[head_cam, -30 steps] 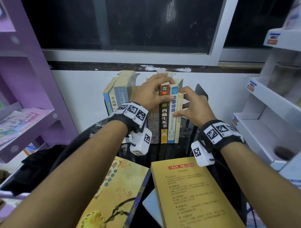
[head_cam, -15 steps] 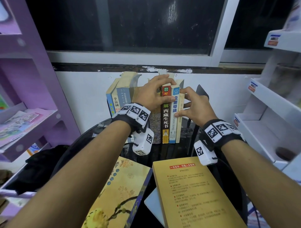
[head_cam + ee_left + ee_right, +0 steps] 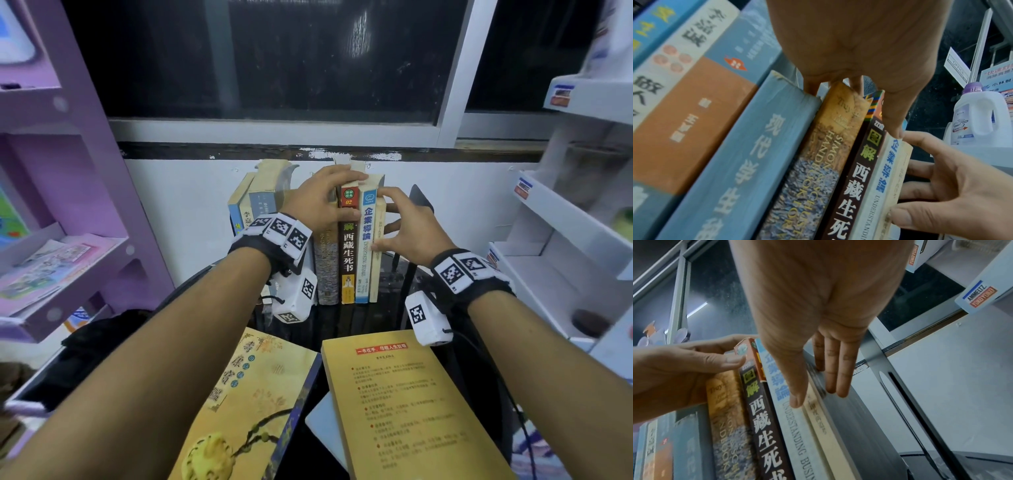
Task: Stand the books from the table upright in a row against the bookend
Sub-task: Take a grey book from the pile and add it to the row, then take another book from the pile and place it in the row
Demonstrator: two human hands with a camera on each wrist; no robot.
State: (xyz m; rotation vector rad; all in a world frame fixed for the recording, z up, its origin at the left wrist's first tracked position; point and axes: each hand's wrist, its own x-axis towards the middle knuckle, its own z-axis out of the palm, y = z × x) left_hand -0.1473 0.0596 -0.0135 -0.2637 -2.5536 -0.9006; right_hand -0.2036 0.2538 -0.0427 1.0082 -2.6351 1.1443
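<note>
Barely anything has shifted in the last second — the left hand (image 3: 320,202) still curls over the upright books (image 3: 349,246), the right hand (image 3: 404,229) spread flat against the end one, bookend (image 3: 419,202) just beyond; two yellow books (image 3: 404,404) still lie on the surface.

Head view looks from above and behind both forearms, forward and down at a row of upright books (image 3: 346,240) against a white wall under a dark window; mid distance, wide field. Left wrist view sits under the left hand (image 3: 859,48), very close, looking along the fingers at the spines, slanted. Right wrist view sits under the right hand (image 3: 818,305), equally close, facing the row's right end and a black metal bookend (image 3: 920,402). All three share the dark-brown spine with white characters (image 3: 855,186) and its pale blue-lettered neighbour (image 3: 795,426).
</note>
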